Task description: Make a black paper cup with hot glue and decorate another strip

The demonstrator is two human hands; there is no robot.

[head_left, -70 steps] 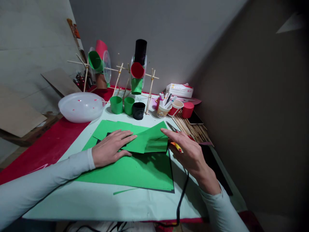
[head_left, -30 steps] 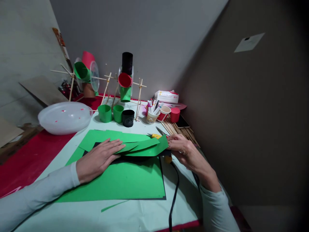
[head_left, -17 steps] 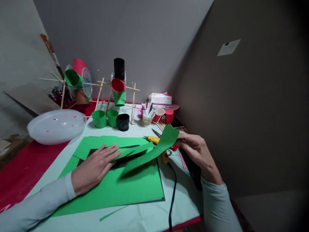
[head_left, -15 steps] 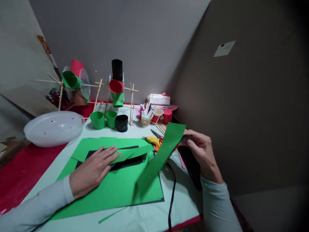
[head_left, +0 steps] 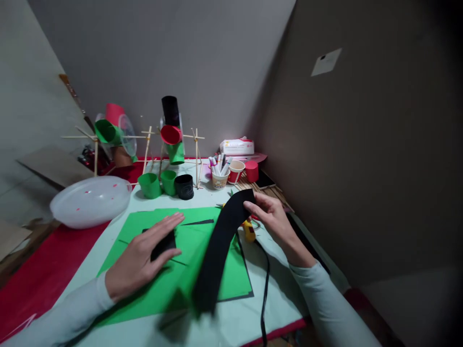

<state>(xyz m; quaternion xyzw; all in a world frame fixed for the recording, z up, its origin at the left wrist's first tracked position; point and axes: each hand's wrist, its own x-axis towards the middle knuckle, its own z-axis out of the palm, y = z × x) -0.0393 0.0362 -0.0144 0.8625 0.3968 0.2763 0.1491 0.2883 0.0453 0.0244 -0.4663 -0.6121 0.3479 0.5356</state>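
Right now, the black strip (head_left: 220, 246) hangs from your right hand (head_left: 273, 219) above the green sheets (head_left: 195, 236).
You pinch its upper end between thumb and fingers, and its lower end blurs near your side of the tabletop (head_left: 285, 294); your left hand (head_left: 142, 258) is spread, thumb apart, over a black piece (head_left: 164, 246), which it partly covers. The strip blocks your view of some of the sheets and part of the yellow glue gun (head_left: 249, 231), whose cord (head_left: 266, 284) trails toward you, right of the sheets. Beyond them stand two green cups (head_left: 149, 186) and a black cup (head_left: 184, 187), then the marker cup (head_left: 219, 181). A white dish (head_left: 90, 202) sits to your left; a phone (head_left: 265, 180) lies at far right.
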